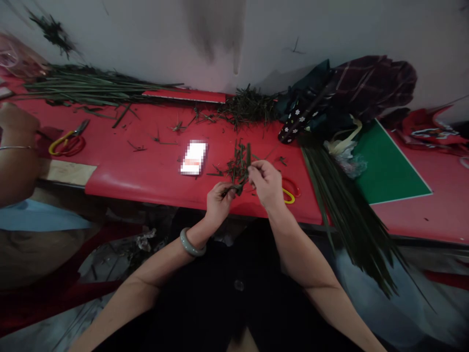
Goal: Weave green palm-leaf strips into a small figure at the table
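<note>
Head view: a small folded piece of green leaf sits at the near edge of the red bench, pinched between the thumb and fingers of the left hand. Just right of it, the right hand has its fingertips closed at the lower end of an upright leaf strip. Just beyond the hands lies a scatter of leaf scraps, with a lit phone to its left. Scissors with red and yellow handles lie partly hidden behind the right wrist. Farther right, long leaves hang over the near edge, beside a green board. On the far side is a heap of clippings; at far left lies a bundle of long leaves. Another person's arm rests near a second pair of scissors on the left.
</note>
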Demonstrator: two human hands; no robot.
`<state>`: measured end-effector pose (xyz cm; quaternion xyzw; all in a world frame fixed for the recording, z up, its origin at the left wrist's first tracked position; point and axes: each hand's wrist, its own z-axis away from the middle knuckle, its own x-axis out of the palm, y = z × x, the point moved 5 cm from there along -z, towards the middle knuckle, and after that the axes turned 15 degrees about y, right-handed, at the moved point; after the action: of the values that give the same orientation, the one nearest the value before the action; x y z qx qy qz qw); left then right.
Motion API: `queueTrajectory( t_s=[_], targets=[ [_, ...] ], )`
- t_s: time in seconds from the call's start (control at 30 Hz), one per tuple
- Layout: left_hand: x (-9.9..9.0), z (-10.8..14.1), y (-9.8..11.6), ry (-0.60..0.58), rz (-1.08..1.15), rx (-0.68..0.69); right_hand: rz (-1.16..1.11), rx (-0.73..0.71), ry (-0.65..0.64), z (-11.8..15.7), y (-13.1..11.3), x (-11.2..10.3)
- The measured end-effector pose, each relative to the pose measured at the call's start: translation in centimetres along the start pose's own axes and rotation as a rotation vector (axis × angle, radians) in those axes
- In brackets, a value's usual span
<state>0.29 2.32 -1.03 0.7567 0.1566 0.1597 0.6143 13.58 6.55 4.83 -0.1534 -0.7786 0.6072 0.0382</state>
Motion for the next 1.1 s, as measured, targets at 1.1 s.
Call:
queueTrajectory(
  t_s=[1.1],
  targets=[
    [0.4,0.0,0.0,0.008,0.082,-0.169,0.304,-0.045,-0.095,1.8,1.9,1.0]
  ],
)
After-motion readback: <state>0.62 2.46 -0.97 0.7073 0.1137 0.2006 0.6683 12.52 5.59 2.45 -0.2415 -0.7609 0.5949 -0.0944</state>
